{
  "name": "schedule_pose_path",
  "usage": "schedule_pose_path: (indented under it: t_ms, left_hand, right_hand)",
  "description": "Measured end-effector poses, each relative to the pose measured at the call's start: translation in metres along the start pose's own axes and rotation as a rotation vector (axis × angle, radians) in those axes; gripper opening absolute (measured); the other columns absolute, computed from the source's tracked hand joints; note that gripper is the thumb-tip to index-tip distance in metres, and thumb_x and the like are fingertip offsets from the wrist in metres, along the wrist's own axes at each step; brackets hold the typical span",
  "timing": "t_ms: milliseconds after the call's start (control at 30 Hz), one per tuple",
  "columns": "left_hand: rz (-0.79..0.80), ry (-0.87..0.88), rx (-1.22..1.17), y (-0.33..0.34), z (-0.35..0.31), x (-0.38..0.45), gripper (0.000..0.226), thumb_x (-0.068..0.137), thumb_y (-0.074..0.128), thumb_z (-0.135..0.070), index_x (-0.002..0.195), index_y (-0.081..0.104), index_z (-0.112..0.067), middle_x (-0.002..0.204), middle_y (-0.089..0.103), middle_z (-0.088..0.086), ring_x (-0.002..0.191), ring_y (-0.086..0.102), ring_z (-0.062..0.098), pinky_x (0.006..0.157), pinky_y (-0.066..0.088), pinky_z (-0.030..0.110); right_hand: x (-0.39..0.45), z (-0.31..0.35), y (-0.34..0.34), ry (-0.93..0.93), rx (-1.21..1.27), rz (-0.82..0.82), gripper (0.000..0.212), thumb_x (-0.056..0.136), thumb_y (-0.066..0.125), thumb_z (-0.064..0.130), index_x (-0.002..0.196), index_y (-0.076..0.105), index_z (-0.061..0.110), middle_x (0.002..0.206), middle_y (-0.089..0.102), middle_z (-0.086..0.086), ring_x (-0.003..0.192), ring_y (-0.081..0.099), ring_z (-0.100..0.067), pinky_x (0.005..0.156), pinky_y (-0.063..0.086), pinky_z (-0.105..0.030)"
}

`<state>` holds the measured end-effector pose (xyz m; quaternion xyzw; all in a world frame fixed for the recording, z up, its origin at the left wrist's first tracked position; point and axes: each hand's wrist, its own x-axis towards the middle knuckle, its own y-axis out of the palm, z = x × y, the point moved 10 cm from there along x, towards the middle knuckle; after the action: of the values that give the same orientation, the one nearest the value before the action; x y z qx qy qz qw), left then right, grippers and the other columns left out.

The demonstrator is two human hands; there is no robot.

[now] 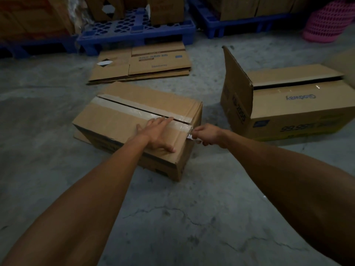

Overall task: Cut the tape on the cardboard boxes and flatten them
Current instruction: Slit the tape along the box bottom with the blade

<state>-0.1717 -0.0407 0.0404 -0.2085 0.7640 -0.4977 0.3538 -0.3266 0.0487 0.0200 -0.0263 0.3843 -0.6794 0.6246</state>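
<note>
A closed cardboard box lies on the concrete floor in the middle, with a strip of clear tape along its top seam; the seam is split open along most of its length. My left hand presses flat on the box top, fingers spread beside the tape. My right hand is at the box's near right edge, closed around a small cutter whose tip meets the tape end. A second box with one end flap raised stands to the right.
Flattened cardboard sheets lie stacked on the floor behind the box. Blue plastic pallets carrying more boxes line the back. A pink mesh object sits at the far right. The floor is cracked grey concrete.
</note>
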Motion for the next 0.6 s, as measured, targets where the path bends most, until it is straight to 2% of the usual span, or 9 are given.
schedule_pose_path:
  t_ms: [67,167,267,367,400,433,500,567,600]
  left_hand:
    - [-0.015,0.0,0.049,-0.004,-0.003,-0.002,0.119,0.059,0.08,-0.067,0.154,0.012,-0.044,0.162,0.013,-0.004,0.148,0.011,0.028,0.114,0.015,0.065]
    - [-0.03,-0.013,0.082,-0.009,-0.009,-0.006,0.113,0.064,0.08,-0.064,0.155,0.015,-0.042,0.16,0.017,-0.002,0.146,0.014,0.027,0.115,0.012,0.064]
    - [-0.035,0.003,0.047,-0.012,-0.011,-0.007,0.115,0.064,0.082,-0.061,0.155,0.013,-0.041,0.163,0.01,-0.003,0.148,0.007,0.026,0.115,0.01,0.065]
    - [-0.05,0.031,0.063,-0.019,-0.012,-0.006,0.125,0.061,0.083,-0.061,0.156,0.004,-0.042,0.165,-0.005,-0.005,0.151,-0.007,0.026,0.114,0.003,0.067]
    - [-0.065,0.041,0.087,-0.024,-0.013,-0.006,0.126,0.06,0.083,-0.063,0.156,0.003,-0.043,0.165,-0.004,-0.005,0.151,-0.007,0.026,0.114,0.0,0.067]
    - [-0.092,0.055,0.112,-0.031,-0.014,-0.006,0.122,0.061,0.081,-0.064,0.156,0.007,-0.042,0.165,0.003,-0.004,0.152,-0.003,0.026,0.114,-0.003,0.067]
    - [-0.177,0.09,0.157,-0.05,-0.018,-0.008,0.102,0.064,0.078,-0.066,0.149,0.029,-0.039,0.156,0.028,0.001,0.147,0.017,0.025,0.115,-0.003,0.066]
    - [-0.254,0.126,0.241,-0.069,-0.026,-0.013,0.084,0.062,0.077,-0.069,0.134,0.047,-0.034,0.137,0.048,0.0,0.134,0.037,0.023,0.117,0.009,0.058]
    - [-0.281,0.143,0.285,-0.076,-0.03,-0.015,0.081,0.06,0.076,-0.072,0.126,0.051,-0.032,0.128,0.052,0.0,0.124,0.043,0.021,0.113,0.019,0.052]
  right_hand:
    - [0.003,0.001,0.003,-0.016,0.024,-0.022,0.021,0.093,0.054,0.022,0.084,0.069,0.01,0.081,0.056,-0.01,0.07,0.052,-0.02,0.056,0.041,-0.026]
    - [0.006,0.001,0.0,-0.032,0.049,-0.056,0.019,0.092,0.055,0.021,0.078,0.068,0.014,0.081,0.061,-0.008,0.076,0.057,-0.02,0.06,0.044,-0.027]
    - [0.006,0.0,-0.011,-0.059,0.079,-0.14,0.019,0.09,0.059,0.023,0.091,0.074,0.012,0.086,0.068,-0.006,0.076,0.061,-0.016,0.06,0.046,-0.023]
    - [0.004,0.008,-0.025,-0.148,0.14,-0.232,0.014,0.09,0.06,0.024,0.09,0.074,0.022,0.092,0.071,0.002,0.077,0.062,-0.012,0.067,0.049,-0.024]
    - [0.002,0.01,-0.028,-0.174,0.16,-0.238,0.014,0.09,0.061,0.024,0.093,0.075,0.026,0.094,0.071,0.005,0.078,0.062,-0.01,0.069,0.049,-0.025]
    - [0.001,0.013,-0.029,-0.194,0.173,-0.232,0.015,0.09,0.062,0.024,0.096,0.075,0.026,0.095,0.07,0.007,0.079,0.061,-0.009,0.069,0.049,-0.025]
    - [0.001,0.016,-0.029,-0.21,0.182,-0.205,0.016,0.09,0.062,0.023,0.101,0.075,0.023,0.095,0.07,0.006,0.083,0.063,-0.01,0.068,0.048,-0.022]
    - [0.003,0.011,-0.029,-0.176,0.177,-0.193,0.015,0.093,0.061,0.021,0.101,0.073,0.016,0.094,0.07,-0.003,0.079,0.063,-0.013,0.064,0.049,-0.022]
    - [0.004,0.006,-0.028,-0.143,0.16,-0.19,0.017,0.094,0.059,0.021,0.101,0.072,0.012,0.092,0.069,-0.007,0.075,0.063,-0.014,0.063,0.05,-0.024]
